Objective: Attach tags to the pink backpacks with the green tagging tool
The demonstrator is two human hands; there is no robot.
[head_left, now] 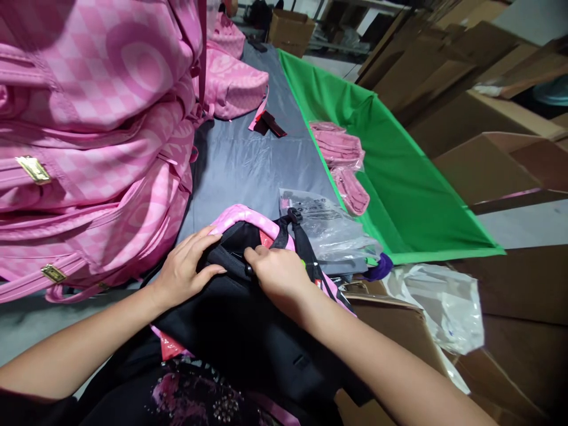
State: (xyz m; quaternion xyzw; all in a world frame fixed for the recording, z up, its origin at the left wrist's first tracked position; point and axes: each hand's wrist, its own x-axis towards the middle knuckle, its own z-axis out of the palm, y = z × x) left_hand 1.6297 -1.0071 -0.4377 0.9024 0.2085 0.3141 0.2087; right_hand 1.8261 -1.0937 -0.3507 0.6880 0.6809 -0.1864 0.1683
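A backpack (231, 319) with black panels and pink edging rests against my body. Its pink padded handle loop (242, 214) points away from me. My left hand (189, 269) grips the left edge of a black opening, thumb and fingers on either side of the fabric. On the right of that opening, my right hand (281, 275) is closed with its fingers curled at the zipped edge. A small dark piece like a zipper pull (249, 270) shows beside the fingertips. Black straps with a buckle (294, 216) lie just beyond the right hand.
Stacked pink checkered backpacks (110, 118) rise on the left. Another pink bag (235, 83) lies farther along the grey table (261, 160). A clear plastic bag (323, 222) sits right of my hands. Pink wrapped bundles (337, 148) lie on green fabric (399, 177). Cardboard boxes (510, 160) fill the right.
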